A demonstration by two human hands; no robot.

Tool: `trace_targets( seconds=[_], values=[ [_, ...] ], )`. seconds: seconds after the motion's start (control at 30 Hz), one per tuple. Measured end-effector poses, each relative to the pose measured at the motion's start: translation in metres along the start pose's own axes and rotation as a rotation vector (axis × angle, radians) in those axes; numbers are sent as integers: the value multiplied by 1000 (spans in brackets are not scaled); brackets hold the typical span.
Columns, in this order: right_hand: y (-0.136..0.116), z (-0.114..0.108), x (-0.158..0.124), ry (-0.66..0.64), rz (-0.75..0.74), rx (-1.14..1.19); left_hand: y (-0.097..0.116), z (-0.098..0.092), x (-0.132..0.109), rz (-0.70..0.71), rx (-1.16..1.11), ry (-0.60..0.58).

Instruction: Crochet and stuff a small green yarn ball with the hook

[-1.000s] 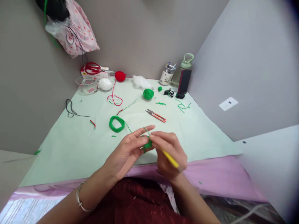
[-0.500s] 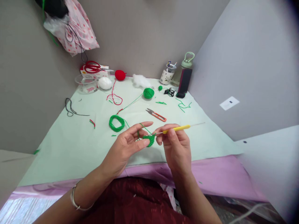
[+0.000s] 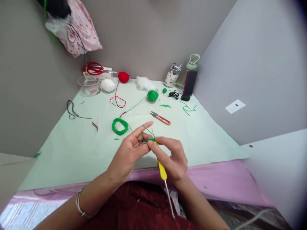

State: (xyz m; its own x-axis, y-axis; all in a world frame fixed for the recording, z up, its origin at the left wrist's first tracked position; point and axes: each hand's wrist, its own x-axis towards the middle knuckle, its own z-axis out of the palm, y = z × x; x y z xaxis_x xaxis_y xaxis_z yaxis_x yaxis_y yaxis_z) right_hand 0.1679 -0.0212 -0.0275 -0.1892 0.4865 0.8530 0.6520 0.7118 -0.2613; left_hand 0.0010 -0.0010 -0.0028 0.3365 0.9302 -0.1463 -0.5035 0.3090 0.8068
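Note:
Between my two hands is a small green crochet piece, mostly covered by fingers. My left hand pinches its left side, and green working yarn runs over the raised index finger. My right hand holds a crochet hook with a yellow grip, and its thumb and index finger meet at the piece's right edge. The hook's thin tip points up past the piece, while its other metal end hangs down over the dark red clothing. From my left hand the yarn leads to a green yarn coil on the table.
Orange thread snips lie beyond my hands. Farther back are a green yarn ball, red yarn ball, white yarn ball, stuffing, plastic tub, red scissors, pen cup, phone and bottle.
The hook has swung from lying nearly level, pointing right, to steeply upright with its rear end toward me. My right hand has moved in against the crochet piece.

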Motion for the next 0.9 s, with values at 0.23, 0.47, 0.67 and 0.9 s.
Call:
trace_targets(
  seconds=[0.23, 0.47, 0.67, 0.9],
  values=[
    [3, 5, 10, 235, 479, 658, 5, -5, 5, -83, -136, -47],
    [-2, 10, 12, 138, 408, 566, 1, 3, 1, 48, 48, -17],
    [-2, 6, 5, 123, 89, 145, 2, 2, 5, -108, -158, -82],
    [3, 5, 13, 210, 531, 776, 4, -5, 6, -23, -54, -78]
  ],
)
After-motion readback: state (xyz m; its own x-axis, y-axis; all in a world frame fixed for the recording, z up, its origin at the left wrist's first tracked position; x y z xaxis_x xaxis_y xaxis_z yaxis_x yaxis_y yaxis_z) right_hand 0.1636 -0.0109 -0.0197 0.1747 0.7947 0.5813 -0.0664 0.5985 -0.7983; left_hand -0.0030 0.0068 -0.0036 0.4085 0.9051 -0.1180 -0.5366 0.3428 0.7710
